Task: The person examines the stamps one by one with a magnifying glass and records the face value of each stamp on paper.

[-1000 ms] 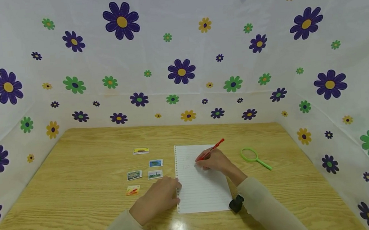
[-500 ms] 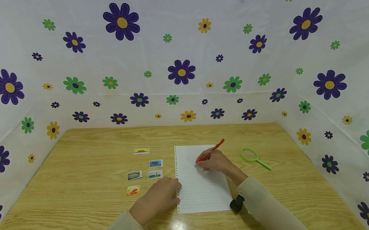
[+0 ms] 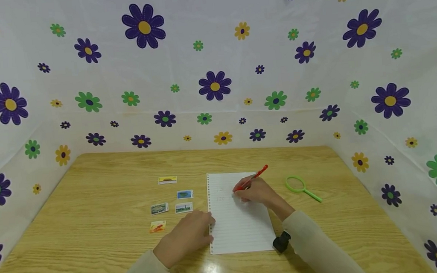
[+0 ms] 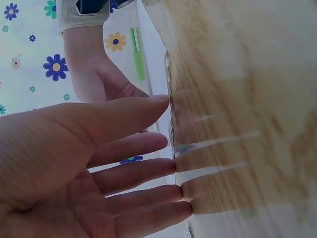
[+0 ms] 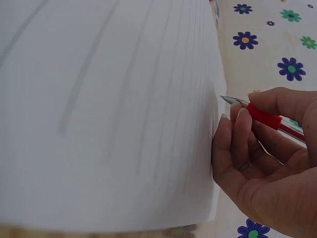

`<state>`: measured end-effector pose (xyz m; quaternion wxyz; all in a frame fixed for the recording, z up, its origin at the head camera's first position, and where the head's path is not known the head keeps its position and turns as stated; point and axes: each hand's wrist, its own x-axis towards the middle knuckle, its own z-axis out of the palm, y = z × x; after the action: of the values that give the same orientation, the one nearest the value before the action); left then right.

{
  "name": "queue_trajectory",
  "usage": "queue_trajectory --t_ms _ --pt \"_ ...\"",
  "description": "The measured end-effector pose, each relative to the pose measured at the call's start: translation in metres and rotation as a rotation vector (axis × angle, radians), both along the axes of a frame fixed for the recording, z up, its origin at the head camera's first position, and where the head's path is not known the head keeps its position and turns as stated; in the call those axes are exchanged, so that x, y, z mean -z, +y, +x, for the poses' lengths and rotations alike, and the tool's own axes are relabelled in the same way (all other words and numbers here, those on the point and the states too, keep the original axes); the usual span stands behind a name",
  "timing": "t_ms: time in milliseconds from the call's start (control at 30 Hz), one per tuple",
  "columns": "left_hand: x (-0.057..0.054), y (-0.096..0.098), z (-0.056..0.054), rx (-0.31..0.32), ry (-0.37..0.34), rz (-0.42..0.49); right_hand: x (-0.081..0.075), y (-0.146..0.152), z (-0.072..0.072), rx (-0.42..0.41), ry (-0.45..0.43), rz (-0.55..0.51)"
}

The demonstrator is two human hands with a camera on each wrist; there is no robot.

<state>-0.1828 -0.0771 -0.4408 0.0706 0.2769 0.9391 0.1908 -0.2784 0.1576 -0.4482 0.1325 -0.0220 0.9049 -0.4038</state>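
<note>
A lined white sheet (image 3: 237,220) with a perforated left edge lies on the wooden table (image 3: 95,232). My right hand (image 3: 254,190) pinches a red pen (image 3: 253,178), its tip on the upper part of the sheet. In the right wrist view the red pen (image 5: 262,117) sits between thumb and fingers of the right hand (image 5: 267,163), its metal tip at the sheet (image 5: 109,114). My left hand (image 3: 189,234) lies flat, fingers straight, pressing the sheet's left edge. The left wrist view shows the left hand (image 4: 99,163) with its fingertips (image 4: 168,141) on that edge.
Several small picture cards (image 3: 183,195) lie left of the sheet. A green magnifying glass (image 3: 301,188) lies to the right of the sheet. Flower-patterned white cloth (image 3: 213,68) walls the table at the back and on both sides.
The right hand with the pen has shifted slightly to the right along the sheet. The left hand has stayed put.
</note>
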Motion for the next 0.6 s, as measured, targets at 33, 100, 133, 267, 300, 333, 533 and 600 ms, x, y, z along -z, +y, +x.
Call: queue_trajectory --t_ms 33,100,133,267,300,333,533,600 --pt "0.0 -0.0001 0.0001 -0.002 0.0 0.002 0.0001 0.0003 -0.0001 0.001 0.001 -0.001" --pt "-0.0002 -0.0001 0.0003 -0.002 0.004 0.005 0.0004 0.0008 -0.0003 -0.003 0.006 -0.001" --pt "-0.0003 -0.0001 0.0003 -0.003 0.005 0.007 0.0007 0.001 -0.0003 -0.005 0.008 -0.001" --pt "-0.0002 0.0003 -0.0003 0.011 0.013 0.0 0.0012 0.0014 0.0004 -0.007 0.013 -0.009" --pt "-0.0001 0.0003 -0.0005 0.014 0.014 0.0 0.0016 0.0016 0.0005 -0.006 0.014 -0.012" --pt "0.0002 0.0004 -0.0006 0.014 0.011 0.002 0.0019 0.0017 0.0007 -0.004 0.015 -0.015" --pt "0.0004 0.0005 0.0001 0.0 -0.005 0.017 0.0025 0.0018 0.0004 0.0 0.016 -0.023" --pt "0.0 0.0005 0.0006 -0.004 -0.005 0.013 0.0016 0.0016 0.0008 -0.008 0.013 -0.023"
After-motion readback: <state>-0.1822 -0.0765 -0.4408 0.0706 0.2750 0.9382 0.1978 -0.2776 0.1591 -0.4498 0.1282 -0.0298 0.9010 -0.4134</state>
